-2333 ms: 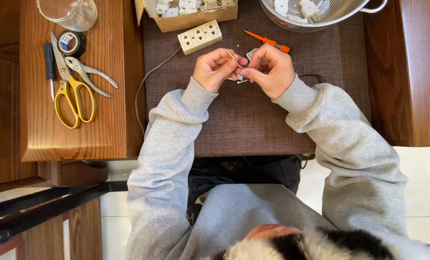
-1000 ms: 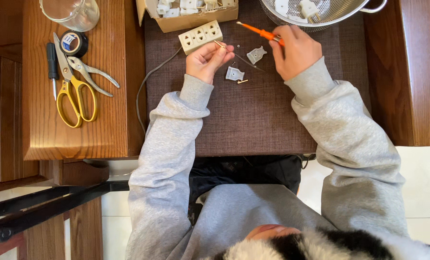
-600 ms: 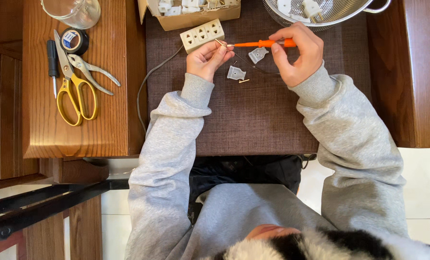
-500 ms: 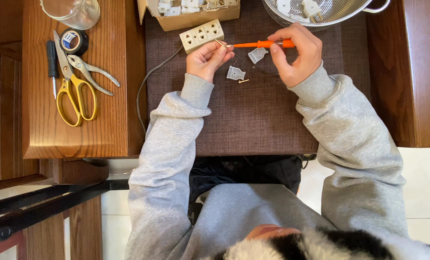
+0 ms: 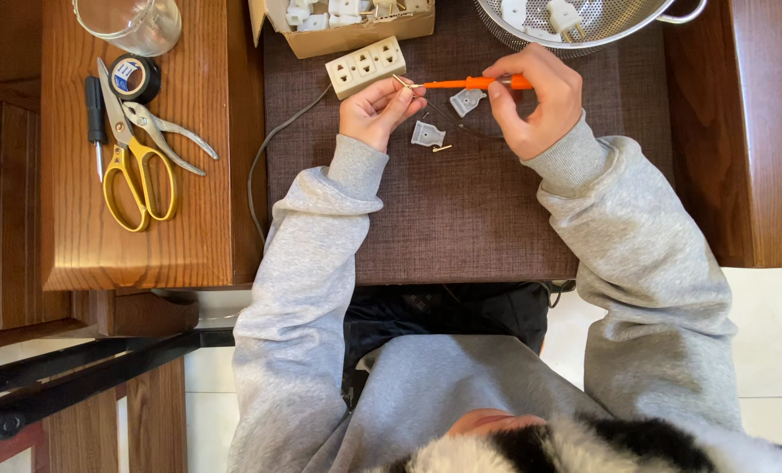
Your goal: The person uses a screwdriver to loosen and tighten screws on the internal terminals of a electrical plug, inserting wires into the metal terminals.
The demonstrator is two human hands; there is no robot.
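R hand [image 5: 535,101] grip clamped on orange screwdriver [image 5: 470,83], tip at small brass part [image 5: 401,82] pinched in L hand [image 5: 375,109] above brown mat [image 5: 452,219]. Risk: tip slips, jabs fingers; loose plug halves [image 5: 428,134] and screw could get knocked off bench.

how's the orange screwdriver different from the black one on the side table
The orange-handled screwdriver is held in the right hand, lying crosswise above the brown mat with its tip at the left hand's fingers; the black-handled screwdriver lies untouched on the wooden side table, pointing towards the person. The orange one looks slimmer and longer. Both are small hand screwdrivers with metal shafts.
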